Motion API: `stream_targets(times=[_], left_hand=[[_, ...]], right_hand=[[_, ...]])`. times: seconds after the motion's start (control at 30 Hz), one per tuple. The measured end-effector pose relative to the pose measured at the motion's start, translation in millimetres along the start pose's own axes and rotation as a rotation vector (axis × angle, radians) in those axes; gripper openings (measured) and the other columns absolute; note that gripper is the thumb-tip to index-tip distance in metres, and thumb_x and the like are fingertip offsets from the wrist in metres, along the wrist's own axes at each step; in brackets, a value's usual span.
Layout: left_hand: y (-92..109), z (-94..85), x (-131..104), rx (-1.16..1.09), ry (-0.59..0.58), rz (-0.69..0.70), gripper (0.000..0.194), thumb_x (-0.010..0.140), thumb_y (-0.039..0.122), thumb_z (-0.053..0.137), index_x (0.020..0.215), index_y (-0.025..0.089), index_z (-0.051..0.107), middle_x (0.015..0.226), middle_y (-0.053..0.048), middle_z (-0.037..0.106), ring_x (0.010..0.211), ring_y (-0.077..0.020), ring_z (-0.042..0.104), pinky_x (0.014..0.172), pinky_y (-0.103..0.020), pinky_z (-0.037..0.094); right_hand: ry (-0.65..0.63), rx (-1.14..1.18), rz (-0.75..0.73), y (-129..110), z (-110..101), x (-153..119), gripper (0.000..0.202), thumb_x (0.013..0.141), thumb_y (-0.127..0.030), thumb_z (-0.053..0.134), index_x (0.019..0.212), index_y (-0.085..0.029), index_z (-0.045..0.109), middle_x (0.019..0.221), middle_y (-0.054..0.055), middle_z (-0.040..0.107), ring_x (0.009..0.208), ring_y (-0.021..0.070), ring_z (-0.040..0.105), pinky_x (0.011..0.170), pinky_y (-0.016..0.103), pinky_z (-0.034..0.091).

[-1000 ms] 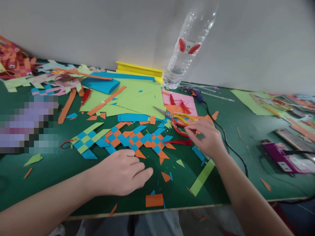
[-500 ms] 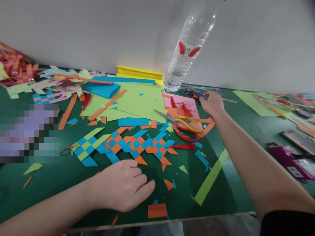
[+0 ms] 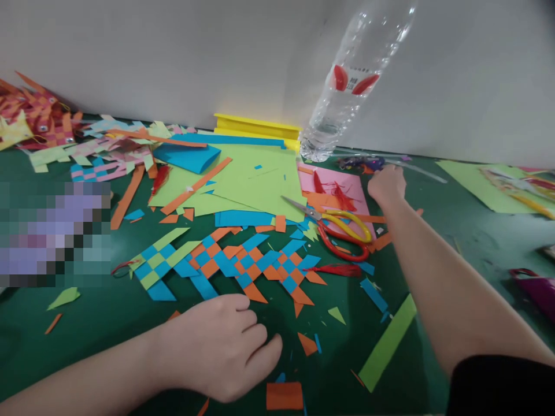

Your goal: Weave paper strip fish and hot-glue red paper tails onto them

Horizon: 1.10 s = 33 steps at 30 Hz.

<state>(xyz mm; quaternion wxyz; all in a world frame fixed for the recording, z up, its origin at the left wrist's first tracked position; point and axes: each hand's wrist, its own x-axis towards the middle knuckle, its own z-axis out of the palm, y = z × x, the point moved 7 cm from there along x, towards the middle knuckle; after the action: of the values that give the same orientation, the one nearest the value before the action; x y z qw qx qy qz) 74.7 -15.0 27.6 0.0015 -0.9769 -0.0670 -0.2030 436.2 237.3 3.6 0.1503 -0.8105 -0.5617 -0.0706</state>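
My left hand [image 3: 225, 346] rests on the green table with its fingers curled in and the thumb beside them; nothing shows in it. Just beyond it lies a row of woven paper fish [image 3: 249, 263] in blue, orange and green, with a red tassel [image 3: 338, 270] at the right end. My right hand [image 3: 388, 184] reaches to the back of the table, its fingers bent in at the right end of a small dark purple packet [image 3: 362, 163]. What its fingertips hold, if anything, is hidden. Open scissors [image 3: 347, 228] with red and yellow handles lie left of my right forearm.
A clear plastic bottle [image 3: 342, 86] stands against the wall beside a yellow holder [image 3: 255, 125]. Green sheets [image 3: 255, 179] and a pink sheet [image 3: 364, 199] lie before them. A blurred-out flat object [image 3: 47, 237] is at left; a purple pouch [image 3: 535, 292] lies at right.
The view has shifted slightly left, so most things appear farther right. My right hand stays by the purple packet, its fingers more curled. My left hand keeps its place and pose.
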Motion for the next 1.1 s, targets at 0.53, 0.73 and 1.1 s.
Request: stream_targets(times=[0.53,0.73,1.1], left_hand=[[4.5,10.0,-7.3,0.077,0.004,0.044,0.022,0.091,0.01,0.04,0.089,0.014,0.062,0.052,0.002,0.05,0.046,-0.0142,0.043,0.046,-0.031,0.03],[3.9,7.4,-7.7,0.075,0.033,0.036,0.022,0.09,0.01,0.041,0.087,0.015,0.062,0.051,0.002,0.049,0.045,-0.0137,0.041,0.046,-0.031,0.029],[-13.8,-6.2,7.2,0.181,0.186,-0.224,0.015,0.093,0.019,0.05,0.094,0.017,0.064,0.076,-0.001,0.065,0.074,-0.0148,0.057,0.072,-0.031,0.041]], right_hand=[[0.161,0.0,-0.073,-11.6,-70.5,-123.0,0.061,0.076,-0.043,0.056,0.126,-0.009,0.045,0.12,0.023,0.056,0.112,0.037,0.054,0.092,0.046,0.043],[0.195,-0.021,-0.26,-26.0,-73.0,-153.1,0.064,0.073,-0.05,0.06,0.122,-0.011,0.046,0.109,0.019,0.059,0.104,0.0366,0.057,0.089,0.049,0.045],[0.287,0.0,-0.177,-7.6,-73.2,-151.2,0.057,0.077,-0.042,0.057,0.124,-0.011,0.046,0.112,0.02,0.058,0.11,0.0379,0.055,0.092,0.051,0.045]])
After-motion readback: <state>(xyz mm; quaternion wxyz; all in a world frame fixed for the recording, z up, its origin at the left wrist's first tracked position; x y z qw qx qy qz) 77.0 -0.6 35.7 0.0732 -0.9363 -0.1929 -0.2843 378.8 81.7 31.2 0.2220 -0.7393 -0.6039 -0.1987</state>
